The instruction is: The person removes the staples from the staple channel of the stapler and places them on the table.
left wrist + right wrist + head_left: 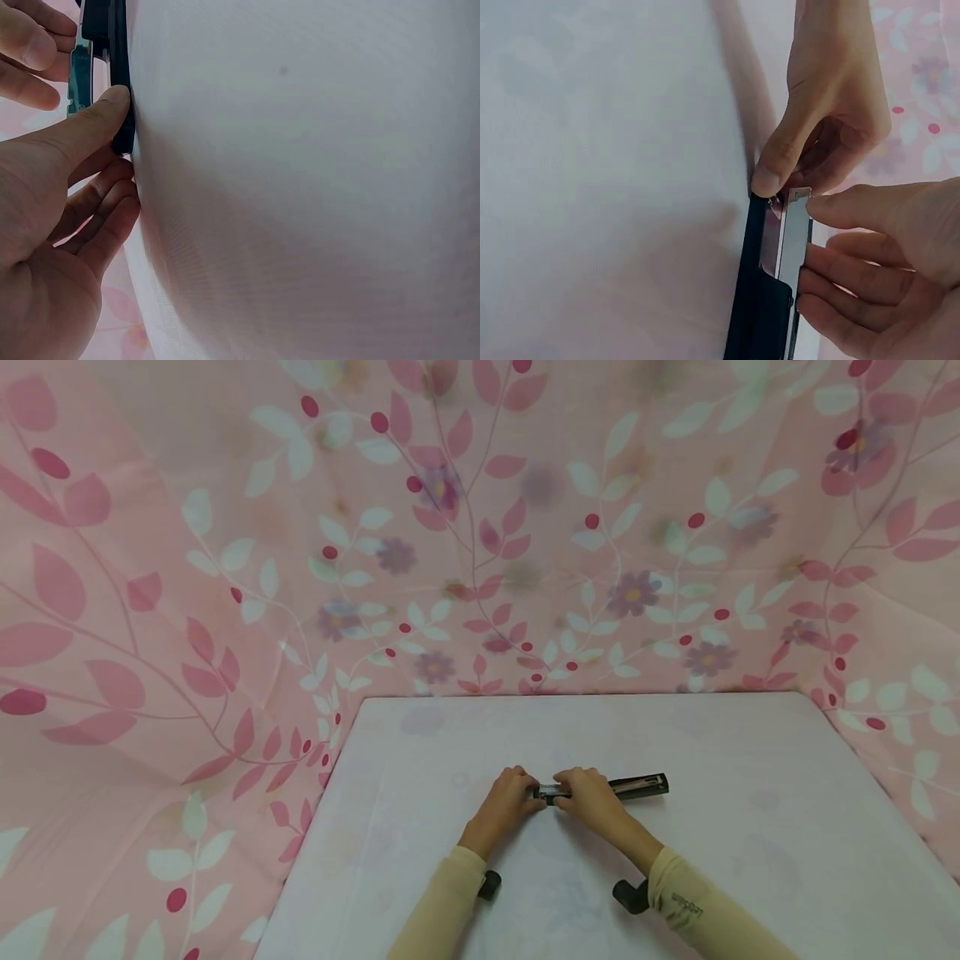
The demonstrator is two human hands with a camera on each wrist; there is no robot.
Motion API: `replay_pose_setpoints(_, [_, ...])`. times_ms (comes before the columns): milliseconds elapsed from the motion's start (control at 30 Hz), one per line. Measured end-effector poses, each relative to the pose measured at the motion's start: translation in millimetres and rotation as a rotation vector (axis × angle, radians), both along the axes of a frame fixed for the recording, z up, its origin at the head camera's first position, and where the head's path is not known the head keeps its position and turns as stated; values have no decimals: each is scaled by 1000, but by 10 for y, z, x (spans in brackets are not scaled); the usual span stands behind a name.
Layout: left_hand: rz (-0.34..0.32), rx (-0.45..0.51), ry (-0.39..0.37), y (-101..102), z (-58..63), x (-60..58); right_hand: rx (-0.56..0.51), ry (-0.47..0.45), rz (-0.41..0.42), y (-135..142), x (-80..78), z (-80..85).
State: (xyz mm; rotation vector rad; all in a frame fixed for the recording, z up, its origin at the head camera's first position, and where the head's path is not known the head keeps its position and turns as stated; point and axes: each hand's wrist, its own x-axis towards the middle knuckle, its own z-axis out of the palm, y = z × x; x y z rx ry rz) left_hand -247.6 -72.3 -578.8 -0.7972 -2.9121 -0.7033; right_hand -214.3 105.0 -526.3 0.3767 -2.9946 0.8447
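Note:
An opened stapler (640, 787) with a black body lies on the white table, its long black part pointing right in the head view. Its silver metal rail (793, 236) shows in the right wrist view. My left hand (504, 810) pinches the left end of the black base, thumb on the near side, as the left wrist view shows. My right hand (592, 802) is at the rail, just right of the left hand. Its fingertips (821, 259) touch the rail's upper side with the fingers bent. The right hand covers the stapler's middle in the head view.
The white-covered table (720, 852) stretches around both hands. Pink floral cloth (480, 610) hangs behind it and at both sides. Black wrist mounts (632, 896) stick out by the sleeves.

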Motion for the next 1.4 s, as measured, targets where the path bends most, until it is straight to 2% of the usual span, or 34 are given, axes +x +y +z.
replay_pose_setpoints(200, [15,-6,-6,6,18,22,-41,-7,-25,-4,-6,-9])
replay_pose_setpoints(367, [23,3,-8,7,27,30,-51,72,-5,-7,-29,14])
replay_pose_setpoints(600, [16,13,-15,-2,14,24,116,196,64,-64,-110,22])
replay_pose_setpoints(900, [10,6,-13,-12,-3,5,311,201,173,-106,-224,64])
replay_pose_setpoints(1133, [-3,5,-12,-13,5,-5,341,212,255,-107,-253,77])
replay_pose_setpoints(1267, [-6,0,-8,-7,15,-5,348,244,269,-99,-267,68])
replay_pose_setpoints(1400, [0,2,-20,-5,24,-7,347,230,266,-92,-274,65])
